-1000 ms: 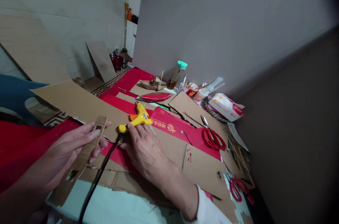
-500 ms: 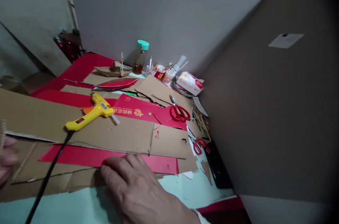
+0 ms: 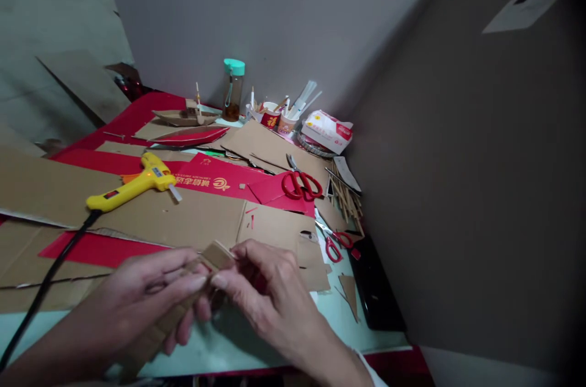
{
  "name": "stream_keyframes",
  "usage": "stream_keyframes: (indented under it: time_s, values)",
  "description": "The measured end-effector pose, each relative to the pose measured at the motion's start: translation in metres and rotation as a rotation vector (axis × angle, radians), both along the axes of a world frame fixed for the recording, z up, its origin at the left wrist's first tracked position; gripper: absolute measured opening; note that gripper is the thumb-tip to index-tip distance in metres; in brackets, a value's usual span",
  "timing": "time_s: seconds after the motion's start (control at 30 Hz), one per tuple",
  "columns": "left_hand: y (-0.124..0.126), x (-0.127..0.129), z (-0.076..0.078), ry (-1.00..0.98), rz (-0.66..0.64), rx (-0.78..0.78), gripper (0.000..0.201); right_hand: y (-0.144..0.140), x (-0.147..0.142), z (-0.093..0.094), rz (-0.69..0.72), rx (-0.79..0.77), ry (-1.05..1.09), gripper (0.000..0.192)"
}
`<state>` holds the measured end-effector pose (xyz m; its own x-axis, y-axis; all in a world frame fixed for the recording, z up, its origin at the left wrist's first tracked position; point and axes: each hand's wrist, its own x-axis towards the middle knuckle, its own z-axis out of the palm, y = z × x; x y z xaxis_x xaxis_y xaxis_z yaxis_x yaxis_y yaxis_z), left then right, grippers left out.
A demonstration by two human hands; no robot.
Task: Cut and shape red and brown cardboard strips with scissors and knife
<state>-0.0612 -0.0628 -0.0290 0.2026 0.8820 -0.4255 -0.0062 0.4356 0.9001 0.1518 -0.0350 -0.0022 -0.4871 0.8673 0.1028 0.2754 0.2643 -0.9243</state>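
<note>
- Head view, lower centre of the frame: both hands meet over a small cardboard strip point(image 3: 215, 256). The left hand point(image 3: 146, 292) grasps its lower length, fingers wrapped beneath. The right hand point(image 3: 270, 292) pinches the upper end between thumb and fingertips. Neither hand is released.
- The strip runs from lower left up to the middle of the frame, held just above the pale green table point(image 3: 339, 320) and clear of the cardboard sheets point(image 3: 192, 222) lying behind it.
- To work the piece cleanly, I judge the left grip should stay firm and low while the right fingertips press along one line only; squeezing wide would likely crush the corrugation.
- Middle left: the yellow glue gun point(image 3: 132, 185) lies on the sheets, its black cord point(image 3: 46, 286) trailing to the lower left corner. Elbows are best kept off that cord.
- Centre right: large red scissors point(image 3: 300, 182) and smaller red scissors point(image 3: 334, 240) lie well apart from the hands.
</note>
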Motion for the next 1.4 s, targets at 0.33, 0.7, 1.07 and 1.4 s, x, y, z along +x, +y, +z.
stream_keyframes:
  time_s: [0.33, 0.7, 1.07, 1.4]
  values:
    - [0.043, 0.067, 0.017, 0.055, -0.175, 0.000, 0.043, 0.048, 0.063, -0.010, -0.209, -0.158, 0.251, 0.041]
    - [0.058, 0.048, 0.019, 0.129, 0.029, -0.053, 0.038, 0.062, 0.073, -0.020, -0.305, -0.309, 0.478, 0.040]
    - [0.047, 0.029, 0.017, 0.288, 0.050, -0.037, 0.037, 0.055, 0.070, -0.019, -0.140, -0.350, 0.336, 0.036]
    - [0.041, 0.013, 0.019, 0.331, 0.284, -0.047, 0.040, 0.054, 0.077, -0.018, 0.584, -0.561, -0.028, 0.009]
